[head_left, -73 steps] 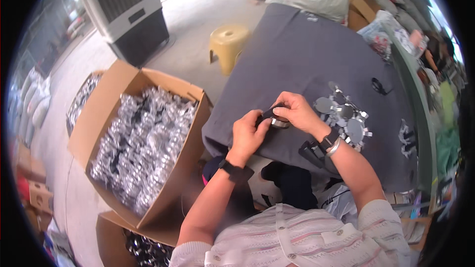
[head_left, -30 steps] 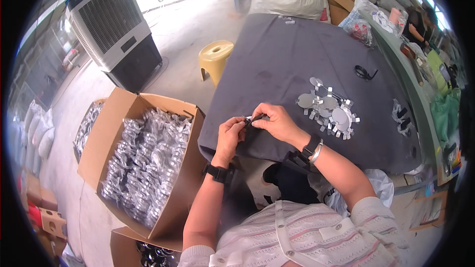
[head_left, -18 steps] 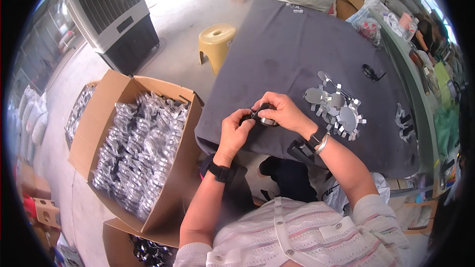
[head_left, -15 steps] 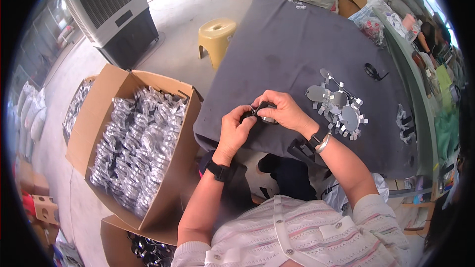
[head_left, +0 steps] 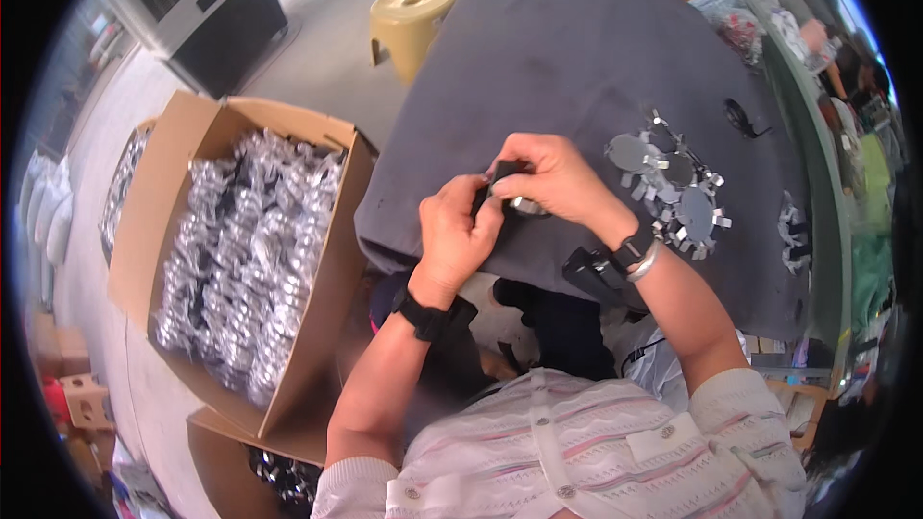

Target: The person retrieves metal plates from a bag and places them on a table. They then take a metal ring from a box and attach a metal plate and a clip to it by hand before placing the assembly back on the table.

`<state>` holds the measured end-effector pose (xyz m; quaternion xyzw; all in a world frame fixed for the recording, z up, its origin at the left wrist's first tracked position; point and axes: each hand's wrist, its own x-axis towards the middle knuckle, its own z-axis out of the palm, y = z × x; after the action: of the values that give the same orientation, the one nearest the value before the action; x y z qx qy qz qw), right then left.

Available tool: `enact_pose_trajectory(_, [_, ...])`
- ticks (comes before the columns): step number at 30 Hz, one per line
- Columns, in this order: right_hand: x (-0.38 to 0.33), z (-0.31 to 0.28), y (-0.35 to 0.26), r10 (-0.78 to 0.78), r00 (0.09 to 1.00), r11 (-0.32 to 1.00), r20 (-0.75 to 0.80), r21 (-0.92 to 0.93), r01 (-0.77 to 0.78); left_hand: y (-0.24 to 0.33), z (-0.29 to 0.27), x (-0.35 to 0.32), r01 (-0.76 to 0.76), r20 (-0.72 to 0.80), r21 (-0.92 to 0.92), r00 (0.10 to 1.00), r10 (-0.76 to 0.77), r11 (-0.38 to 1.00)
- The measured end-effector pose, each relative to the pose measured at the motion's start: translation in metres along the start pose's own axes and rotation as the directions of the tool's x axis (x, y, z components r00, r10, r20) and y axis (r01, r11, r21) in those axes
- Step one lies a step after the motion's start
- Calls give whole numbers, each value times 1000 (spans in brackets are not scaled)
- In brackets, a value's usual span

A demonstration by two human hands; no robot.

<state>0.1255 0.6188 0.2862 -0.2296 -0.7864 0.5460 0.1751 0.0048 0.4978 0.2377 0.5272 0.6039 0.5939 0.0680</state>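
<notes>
The left hand [head_left: 452, 235] and right hand [head_left: 556, 178] meet above the near left part of the grey-covered table [head_left: 538, 67], both pinching a black piece [head_left: 507, 171] between thumb and fingers. A silver round part [head_left: 529, 206] shows beneath the right fingers; whether it is joined to the black piece cannot be told. Compared with half a second earlier, the black piece stands more upright in the grip; it remains in handling, not set down. To the right, the pile of grey discs [head_left: 694, 211] appears unchanged; farther right lies a black ring [head_left: 738, 117]. Left of the table, a carton [head_left: 163, 202] holds clear-wrapped pieces [head_left: 250, 259].
</notes>
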Motion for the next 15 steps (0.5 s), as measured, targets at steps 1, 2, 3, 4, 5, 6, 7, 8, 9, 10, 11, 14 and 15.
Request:
enact_pose_trajectory(1, [0, -3, -3, -4, 1000, 997, -25, -75, 3, 4, 4, 6, -25, 7, 8, 1000, 25, 1000])
enact_pose_trajectory(2, [1, -1, 2, -85, 993, 996, -81, -34, 82, 2, 7, 6, 13, 20, -39, 1000, -12, 999])
enact_pose_trajectory(3, [3, -5, 5, -62, 998, 993, -34, -108, 58, -6, 9, 6, 63, 66, -45, 996, -60, 997])
enact_pose_trajectory(4, [2, -7, 11, -41, 998, 997, -51, -71, 37, -3, 9, 7, 151, 114, -95, 984, -140, 984])
enact_pose_trajectory(5, [1, -3, 16, -101, 993, 994, -55, 30, 103, -1, 3, 5, 117, 96, -120, 990, -105, 986])
enact_pose_trajectory(6, [-6, -4, 4, -14, 998, 991, -58, 132, 22, -1, -2, 2, 122, 116, -63, 987, -114, 991])
enact_pose_trajectory(7, [-14, -2, 1, 76, 990, 954, -119, 297, -38, -3, -5, -1, 138, 116, -94, 985, -127, 986])
enact_pose_trajectory(8, [-22, -5, 0, 40, 970, 976, -239, 219, 14, -6, -4, -5, 142, 103, -136, 986, -129, 980])
enact_pose_trajectory(9, [-34, -11, -1, 3, 935, 989, -356, 138, 50, -3, -2, -5, 110, 109, -141, 989, -94, 984])
enact_pose_trajectory(10, [-50, -15, -7, -18, 927, 989, -375, 132, 72, 1, 0, -4, 189, 62, -238, 982, -179, 953])
enact_pose_trajectory(11, [-69, -18, -13, 94, 926, 966, -367, 260, 5, 2, 1, -6, 262, 26, -337, 963, -269, 904])
enact_pose_trajectory(14, [-107, -19, -22, 236, 959, 745, -158, 663, -74, 13, 9, -6, 251, 20, -375, 965, -263, 892])
enact_pose_trajectory(15, [-115, -16, -24, 198, 976, 652, -94, 756, -59, 25, 16, -10, 223, 22, -445, 971, -239, 867])
